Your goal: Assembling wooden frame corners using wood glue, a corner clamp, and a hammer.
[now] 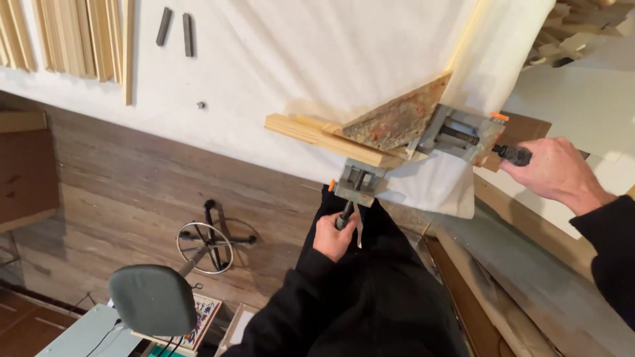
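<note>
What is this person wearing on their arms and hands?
Both arms are covered by long black sleeves that reach to the wrists, loose and plain with no markings visible. The left hand and the right hand are bare: no gloves. No rings, watch or bracelets can be made out. The left sleeve blends into the dark clothing on the body; the right sleeve runs off the picture's edge.

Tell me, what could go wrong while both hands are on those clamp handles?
The corner clamp sits at the very edge of the cloth-covered table, partly overhanging; it might tip or slide off toward the floor. The wooden strip sticks out to one side, so uneven tightening by the left hand or right hand could skew the joint. The loose white cloth hangs under the clamp and could bunch or get caught in the screw.
</note>
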